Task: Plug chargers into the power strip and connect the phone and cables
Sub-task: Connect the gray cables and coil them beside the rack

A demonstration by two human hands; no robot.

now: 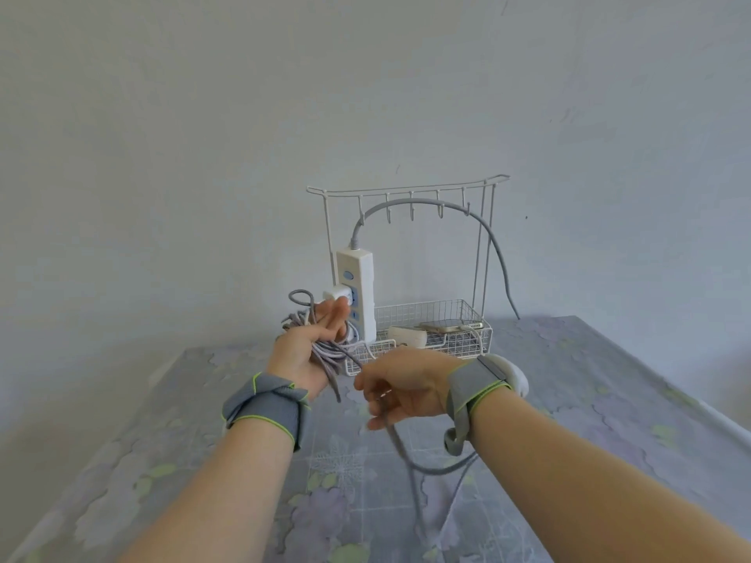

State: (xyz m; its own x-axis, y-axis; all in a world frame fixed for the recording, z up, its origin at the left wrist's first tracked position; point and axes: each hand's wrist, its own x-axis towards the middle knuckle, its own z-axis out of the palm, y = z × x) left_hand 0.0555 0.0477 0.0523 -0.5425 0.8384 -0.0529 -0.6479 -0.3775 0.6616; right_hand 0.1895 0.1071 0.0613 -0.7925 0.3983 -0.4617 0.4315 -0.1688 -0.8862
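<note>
Gripping coiled cable (325, 351), left hand (296, 359) beside power strip (357, 294); right hand (402, 384) pinches it over table (609, 400) middle.

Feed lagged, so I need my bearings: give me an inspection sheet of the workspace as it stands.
Surface: table under floral cloth.
Job's things: power strip upright at the wire rack, white charger plugged in; phone in the basket, cable attached.
Clutter: white object in the basket, unclear.
Grippers: left hand holds coiled grey cable; right hand pinches its loose run.
Cables: strip's cord arches over the rack, drops behind the table.
Surroundings: plain wall; wrist straps on both arms.
</note>
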